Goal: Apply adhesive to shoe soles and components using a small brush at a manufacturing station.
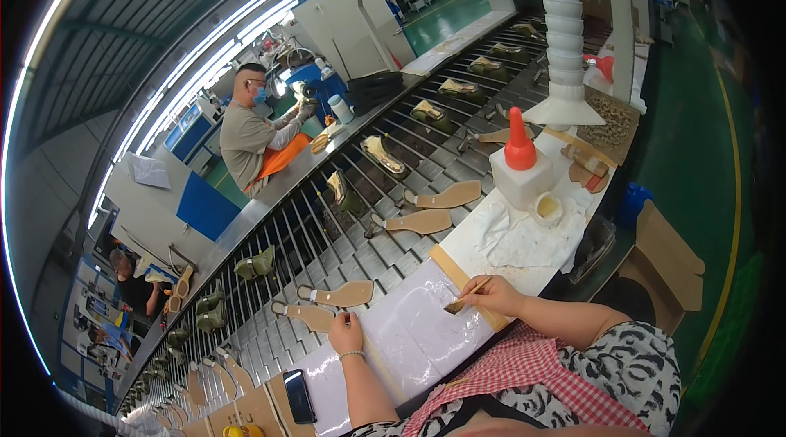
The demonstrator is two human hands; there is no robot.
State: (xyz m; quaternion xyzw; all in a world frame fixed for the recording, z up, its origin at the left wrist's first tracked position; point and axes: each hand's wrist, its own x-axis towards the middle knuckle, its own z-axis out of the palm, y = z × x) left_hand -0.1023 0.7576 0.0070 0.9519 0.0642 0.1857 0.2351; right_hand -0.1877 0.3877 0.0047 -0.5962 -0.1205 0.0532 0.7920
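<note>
My left hand [346, 334] is closed at the near end of a tan shoe sole [309, 317], its fingertips pinching the edge. That sole lies on the slatted conveyor [270, 335], beside another tan sole [344, 294]. In my right hand [494, 296] is a small brush [471, 293] with a thin handle, its dark bristles pointing down just over the white covered work board [417, 326]. Farther right stand a white squeeze bottle [521, 167] with a red nozzle and a small open pot [547, 209] of pale stuff.
Green shoe uppers [383, 156] and more soles [417, 221] ride the conveyor. A phone [299, 396] lies left of my left arm. A white duct [565, 44] hangs at the right, above a crumpled white cloth [508, 236]. Across the conveyor, a masked person [250, 134] handles a shoe.
</note>
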